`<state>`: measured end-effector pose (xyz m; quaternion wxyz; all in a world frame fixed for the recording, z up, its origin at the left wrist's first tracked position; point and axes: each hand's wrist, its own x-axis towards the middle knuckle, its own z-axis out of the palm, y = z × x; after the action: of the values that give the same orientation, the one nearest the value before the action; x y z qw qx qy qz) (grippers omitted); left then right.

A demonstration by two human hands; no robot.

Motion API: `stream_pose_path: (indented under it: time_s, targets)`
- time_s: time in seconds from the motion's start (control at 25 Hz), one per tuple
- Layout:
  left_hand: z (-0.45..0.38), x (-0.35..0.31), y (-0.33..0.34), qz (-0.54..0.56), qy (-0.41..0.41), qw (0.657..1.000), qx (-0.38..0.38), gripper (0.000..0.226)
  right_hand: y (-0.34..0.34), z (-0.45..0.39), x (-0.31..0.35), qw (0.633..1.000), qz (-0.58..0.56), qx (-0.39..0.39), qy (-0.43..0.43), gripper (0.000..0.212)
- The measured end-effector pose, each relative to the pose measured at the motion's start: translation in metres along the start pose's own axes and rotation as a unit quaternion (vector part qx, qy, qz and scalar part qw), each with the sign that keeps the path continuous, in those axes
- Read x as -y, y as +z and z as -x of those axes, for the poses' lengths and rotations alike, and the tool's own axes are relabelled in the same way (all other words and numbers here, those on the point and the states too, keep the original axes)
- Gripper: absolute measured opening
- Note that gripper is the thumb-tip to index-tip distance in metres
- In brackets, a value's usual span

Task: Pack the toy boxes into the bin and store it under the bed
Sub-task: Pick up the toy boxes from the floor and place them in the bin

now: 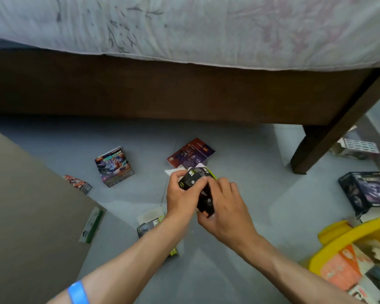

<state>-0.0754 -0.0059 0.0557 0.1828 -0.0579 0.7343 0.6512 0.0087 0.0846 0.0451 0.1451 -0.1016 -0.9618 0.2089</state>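
Both hands hold a small black toy box (194, 179) with a bat logo above the floor. My left hand (181, 195) grips its left end, and my right hand (225, 207) pinches its lower right side. A yellow bin (338, 240) with several boxes inside sits at the lower right. On the floor lie a colourful cube box (114, 166), a dark red flat box (190, 153), a small red box (77, 183), a black and purple box (366, 189), and a black box (149, 226) partly hidden under my left forearm.
The wooden bed frame (162, 91) spans the top with a dark gap beneath, and its leg (312, 148) stands at the right. A large brown cardboard box (26, 216) fills the left. A white box (355, 148) lies beyond the leg. A green and white box (92, 224) leans on the cardboard.
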Motion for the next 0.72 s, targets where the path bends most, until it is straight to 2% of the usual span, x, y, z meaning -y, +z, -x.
stream_pose_path:
  time_s: [0.08,0.12,0.2,0.24,0.32,0.44,0.52,0.64,0.72]
  targets:
    - [0.001,-0.005,-0.004,-0.015,0.046,0.999,0.022,0.029,-0.019,0.003,-0.008,0.994,-0.108,0.009,0.0,0.057]
    - [0.004,-0.01,-0.005,-0.016,0.079,0.994,0.073,0.025,-0.03,0.004,-0.014,0.985,-0.17,-0.018,0.035,0.054]
    - [0.015,-0.023,-0.001,-0.006,0.119,0.971,0.205,0.018,-0.054,0.006,-0.027,0.941,-0.308,-0.057,0.126,0.049]
    - [0.021,-0.03,0.004,-0.007,0.124,0.959,0.255,0.015,-0.066,0.01,-0.034,0.915,-0.369,-0.054,0.151,0.042]
    - [0.037,-0.044,0.017,-0.02,0.118,0.939,0.323,0.012,-0.088,0.023,-0.048,0.888,-0.425,-0.054,0.165,0.024]
    - [0.067,-0.063,0.046,-0.054,0.092,0.899,0.424,0.023,-0.125,0.058,-0.072,0.829,-0.515,-0.085,0.198,0.019]
    - [0.091,-0.073,0.077,-0.093,0.091,0.867,0.482,0.026,-0.151,0.095,-0.083,0.807,-0.522,-0.155,0.228,0.022]
    - [0.146,-0.076,0.142,-0.167,0.077,0.793,0.58,0.012,-0.187,0.172,-0.101,0.823,-0.395,-0.291,0.286,0.034]
    - [0.183,-0.066,0.18,-0.173,0.09,0.763,0.616,0.016,-0.206,0.222,-0.112,0.817,-0.359,-0.337,0.3,0.024]
